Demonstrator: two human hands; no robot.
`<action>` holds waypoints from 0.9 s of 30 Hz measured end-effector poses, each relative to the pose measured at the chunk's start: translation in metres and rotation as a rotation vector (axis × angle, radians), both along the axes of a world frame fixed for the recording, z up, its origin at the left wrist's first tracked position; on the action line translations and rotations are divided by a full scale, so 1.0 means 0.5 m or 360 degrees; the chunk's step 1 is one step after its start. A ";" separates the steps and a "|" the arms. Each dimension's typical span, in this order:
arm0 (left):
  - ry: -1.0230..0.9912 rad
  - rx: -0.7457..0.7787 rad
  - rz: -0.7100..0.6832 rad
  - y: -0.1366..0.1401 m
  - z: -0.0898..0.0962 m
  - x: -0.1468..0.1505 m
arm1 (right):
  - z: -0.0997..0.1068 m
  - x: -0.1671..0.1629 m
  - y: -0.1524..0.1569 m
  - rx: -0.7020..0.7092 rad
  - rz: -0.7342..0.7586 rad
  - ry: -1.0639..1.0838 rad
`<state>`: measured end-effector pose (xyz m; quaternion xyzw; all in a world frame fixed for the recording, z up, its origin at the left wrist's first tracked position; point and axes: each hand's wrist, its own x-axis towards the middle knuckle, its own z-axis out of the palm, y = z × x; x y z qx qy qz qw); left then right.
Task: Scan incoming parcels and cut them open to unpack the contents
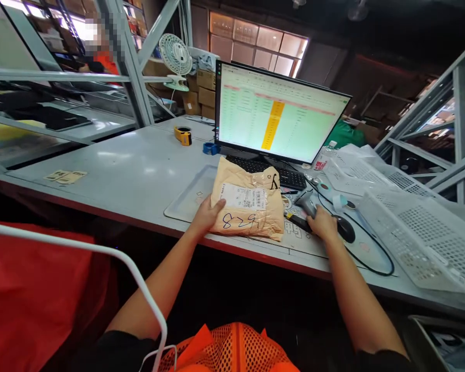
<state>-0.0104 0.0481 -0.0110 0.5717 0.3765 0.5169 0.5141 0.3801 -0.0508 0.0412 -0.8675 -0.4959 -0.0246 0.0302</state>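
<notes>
From my distant seat, I read the left hand [208,214] as clamped on the parcel [248,214] at its left edge: thumb on top, other fingers hidden beneath. The parcel sits right of those fingers, over the mat [178,205]; whether it rests or is slightly raised, and its long axis, I cannot tell. Farther right, the scanner [305,200] lies just ahead and left of the nearer right hand [323,223], handle sloping toward those fingers; I cannot tell whether they are closed on it. The table [132,165] carries 2 paper slips [72,177], a yellow roll [184,136], a blue roll [210,149], a monitor [273,116], a mouse [345,229] and a white basket [395,237]. Behind, I see a person in orange [107,63], a fan [175,54] and a window [259,41].
</notes>
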 end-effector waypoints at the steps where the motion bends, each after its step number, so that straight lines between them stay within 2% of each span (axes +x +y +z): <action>1: -0.0014 0.0003 -0.0005 0.000 -0.001 -0.002 | 0.003 -0.008 0.014 -0.0023 -0.0006 -0.0002; 4: -0.0062 -0.0021 -0.0042 -0.004 0.002 -0.007 | 0.028 -0.025 0.050 -0.0029 -0.0046 0.0112; 7: -0.0083 -0.0032 -0.0061 -0.007 0.005 -0.008 | 0.090 -0.027 0.053 -0.0057 0.0028 0.0394; 11: -0.0063 -0.0029 -0.0085 -0.007 0.003 -0.008 | 0.230 -0.044 -0.017 -0.0083 0.0491 0.0835; 14: -0.0050 -0.0049 -0.0075 -0.008 0.004 -0.009 | 0.328 -0.086 -0.081 -0.0111 0.0866 0.0713; 16: -0.0052 -0.0054 -0.0063 -0.010 0.005 -0.010 | 0.368 -0.118 -0.108 -0.0160 0.1024 0.0602; 19: -0.0058 -0.0060 -0.0064 -0.011 0.003 -0.010 | 0.390 -0.155 -0.121 -0.0256 0.1115 0.0530; 23: -0.0084 -0.0055 -0.0077 -0.009 -0.004 -0.011 | 0.385 -0.176 -0.113 -0.0246 0.1161 0.0503; 27: -0.0040 -0.0050 -0.0088 -0.008 -0.004 -0.012 | 0.372 -0.166 -0.101 -0.0219 0.1129 0.0547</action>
